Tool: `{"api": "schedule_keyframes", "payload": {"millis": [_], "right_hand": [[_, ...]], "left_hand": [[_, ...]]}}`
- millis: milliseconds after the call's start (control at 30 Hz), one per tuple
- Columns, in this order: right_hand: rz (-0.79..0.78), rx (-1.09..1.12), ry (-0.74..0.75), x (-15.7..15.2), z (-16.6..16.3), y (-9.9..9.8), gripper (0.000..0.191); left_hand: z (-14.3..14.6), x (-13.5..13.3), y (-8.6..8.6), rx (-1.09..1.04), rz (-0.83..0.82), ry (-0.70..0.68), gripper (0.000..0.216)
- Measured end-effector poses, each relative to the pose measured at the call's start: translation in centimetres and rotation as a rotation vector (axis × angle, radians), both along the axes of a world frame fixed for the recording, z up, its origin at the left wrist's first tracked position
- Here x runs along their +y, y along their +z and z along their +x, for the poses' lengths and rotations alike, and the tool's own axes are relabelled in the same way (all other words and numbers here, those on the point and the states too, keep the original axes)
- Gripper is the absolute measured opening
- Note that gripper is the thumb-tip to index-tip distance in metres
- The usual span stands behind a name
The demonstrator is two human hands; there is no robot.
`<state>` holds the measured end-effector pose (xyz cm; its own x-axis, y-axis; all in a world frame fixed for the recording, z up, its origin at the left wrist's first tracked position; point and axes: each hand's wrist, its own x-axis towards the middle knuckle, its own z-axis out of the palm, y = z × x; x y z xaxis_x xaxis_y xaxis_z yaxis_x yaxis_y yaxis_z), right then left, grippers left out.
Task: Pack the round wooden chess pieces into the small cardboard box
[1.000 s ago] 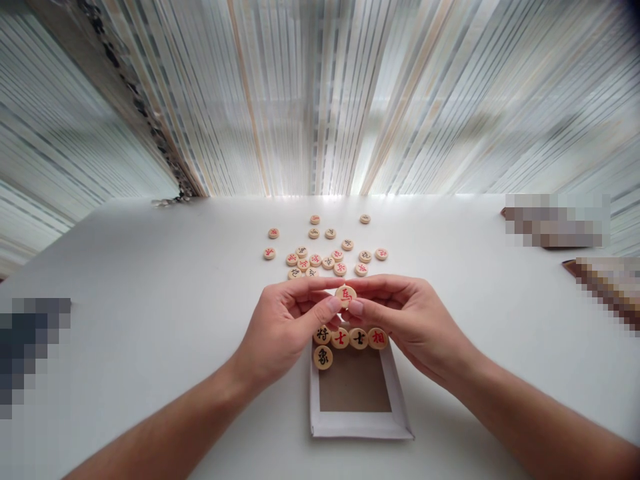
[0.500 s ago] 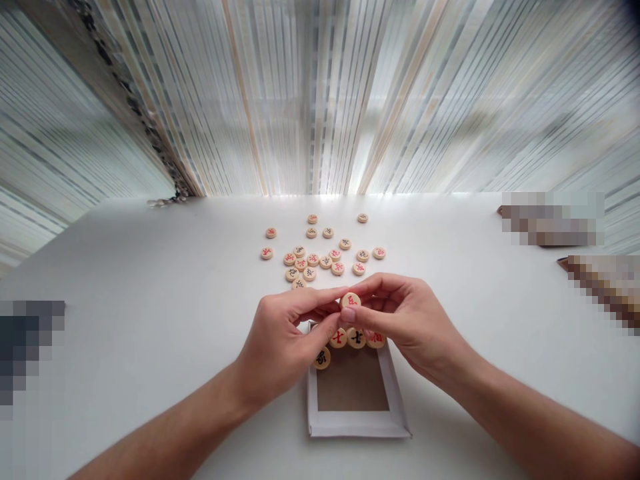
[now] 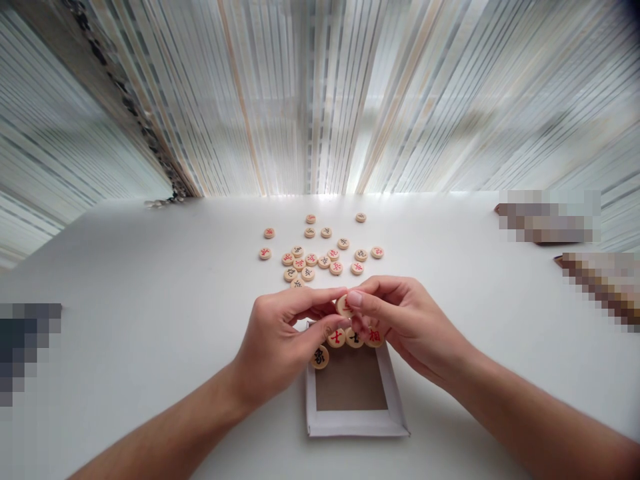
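Above the far end of a shallow white box (image 3: 358, 424), both hands meet at one round wooden xiangqi piece (image 3: 343, 306) with a red character. My left hand (image 3: 285, 337) pinches it from the left between thumb and fingers. My right hand (image 3: 407, 323) grips its right side, the thumb lying over part of the red character. Inside the box, a red-marked piece (image 3: 337, 337), a black-marked piece (image 3: 355, 337) and another red one (image 3: 375, 336) line the far edge. A black-marked piece (image 3: 320, 357) sits by the left wall. My hands partly cover the far row.
Several loose xiangqi pieces (image 3: 311, 260) lie scattered on the white table (image 3: 165, 287) beyond the hands. Blurred-out objects stand at the right (image 3: 605, 280) and left (image 3: 30, 353) edges. A striped curtain (image 3: 310, 100) hangs behind the table.
My right thumb has slid up and left over the piece, covering more of its character. The piece has shifted slightly left between my hands. The pieces in the box stay put.
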<state>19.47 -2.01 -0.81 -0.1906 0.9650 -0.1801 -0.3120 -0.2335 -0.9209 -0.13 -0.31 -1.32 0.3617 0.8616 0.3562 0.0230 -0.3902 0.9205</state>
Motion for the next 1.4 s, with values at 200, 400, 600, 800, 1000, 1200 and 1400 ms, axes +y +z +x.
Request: {"api": "schedule_keyframes", "payload": {"millis": [200, 400, 600, 800, 1000, 1200, 1400], "right_hand": [[0.007, 0.030, 0.020, 0.00, -0.02, 0.30, 0.026], [-0.010, 0.041, 0.005, -0.10, -0.05, -0.02, 0.034], [-0.015, 0.008, -0.032, -0.18, -0.11, -0.04, 0.038], [0.021, 0.000, -0.011, -0.17, 0.05, 0.07, 0.032], [0.119, 0.010, -0.006, -0.13, 0.12, 0.07, 0.025], [0.367, -0.040, -0.028, -0.43, 0.13, -0.23, 0.012], [0.642, -0.207, -0.122, -0.59, 0.14, -0.45, 0.018]], "left_hand": [[-0.01, 0.16, -0.07, -0.092, -0.154, -0.030, 0.031], [-0.17, 0.22, 0.16, -0.056, -0.127, -0.035, 0.031], [-0.36, 0.19, -0.24, 0.088, 0.105, -0.018, 0.034], [-0.52, 0.10, -0.31, 0.088, 0.175, -0.057, 0.039], [-0.54, 0.14, -0.15, 0.035, 0.182, -0.065, 0.039], [-0.38, 0.08, -0.46, -0.048, 0.115, -0.011, 0.035], [-0.39, -0.16, -0.26, -0.098, 0.121, 0.042, 0.030]]}}
